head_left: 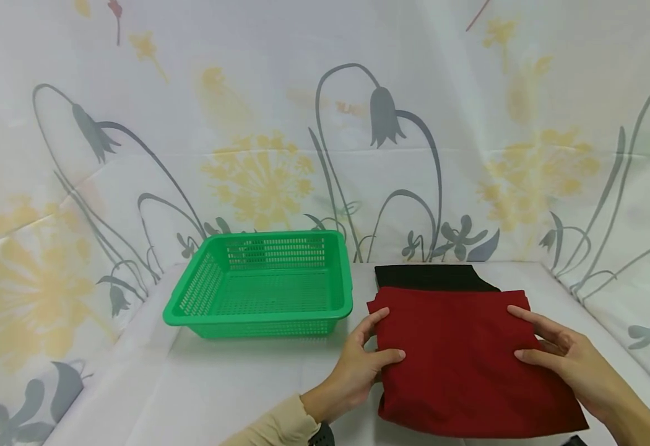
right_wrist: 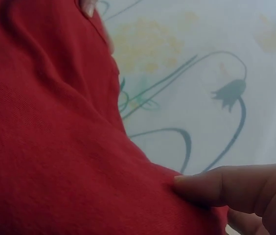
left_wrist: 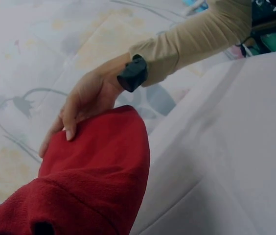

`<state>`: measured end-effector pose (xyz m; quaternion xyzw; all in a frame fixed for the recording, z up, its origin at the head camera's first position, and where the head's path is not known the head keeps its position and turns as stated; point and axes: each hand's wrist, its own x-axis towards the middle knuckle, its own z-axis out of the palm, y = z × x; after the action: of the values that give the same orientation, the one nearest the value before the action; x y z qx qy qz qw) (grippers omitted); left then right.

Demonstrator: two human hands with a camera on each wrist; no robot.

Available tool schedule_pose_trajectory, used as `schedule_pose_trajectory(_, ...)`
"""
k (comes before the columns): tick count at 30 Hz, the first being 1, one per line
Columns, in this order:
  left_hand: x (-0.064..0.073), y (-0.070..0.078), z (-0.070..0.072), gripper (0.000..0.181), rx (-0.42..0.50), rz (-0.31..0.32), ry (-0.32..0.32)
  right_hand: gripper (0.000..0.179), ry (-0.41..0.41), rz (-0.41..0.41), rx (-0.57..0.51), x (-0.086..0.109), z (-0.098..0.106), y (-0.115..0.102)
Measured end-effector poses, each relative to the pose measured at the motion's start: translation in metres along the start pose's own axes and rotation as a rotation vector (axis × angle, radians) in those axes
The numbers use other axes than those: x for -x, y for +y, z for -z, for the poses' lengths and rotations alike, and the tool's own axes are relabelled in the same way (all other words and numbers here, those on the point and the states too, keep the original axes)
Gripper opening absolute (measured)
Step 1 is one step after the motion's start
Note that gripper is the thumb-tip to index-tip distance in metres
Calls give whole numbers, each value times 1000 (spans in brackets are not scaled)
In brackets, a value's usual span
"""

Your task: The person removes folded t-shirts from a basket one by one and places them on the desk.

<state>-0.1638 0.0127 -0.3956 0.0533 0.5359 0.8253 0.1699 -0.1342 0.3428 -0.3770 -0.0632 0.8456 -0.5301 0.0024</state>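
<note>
A folded red cloth (head_left: 459, 365) is held between both hands at the right of the head view, over the near part of the white surface. The left hand (head_left: 355, 362) grips its left edge, with the thumb on the near face. At the right edge the right hand (head_left: 572, 359) pinches it, the thumb lying on top; the right wrist view shows that thumb (right_wrist: 201, 188) pressed on the fabric. In the left wrist view the left hand (left_wrist: 86, 100) holds a rounded fold of the cloth (left_wrist: 103, 142). The fingers under the cloth are mostly hidden.
Left of the hands stands a green plastic basket (head_left: 269, 319) with slotted walls. A black folded cloth (head_left: 431, 277) lies just behind the red one, partly covered in the head view. A flower-printed curtain (head_left: 269, 111) hangs behind the white surface (head_left: 236, 384).
</note>
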Motion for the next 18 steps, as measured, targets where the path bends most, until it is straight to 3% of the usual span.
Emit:
schedule_pose_trajectory(11, 5, -20, -11, 69, -11, 35, -9, 61, -47, -27, 45, 9, 12, 15)
schedule_pose_trajectory(18, 9, -28, -18, 72, -70, 46, -31, 58, -88, -142, -22, 11, 17, 23)
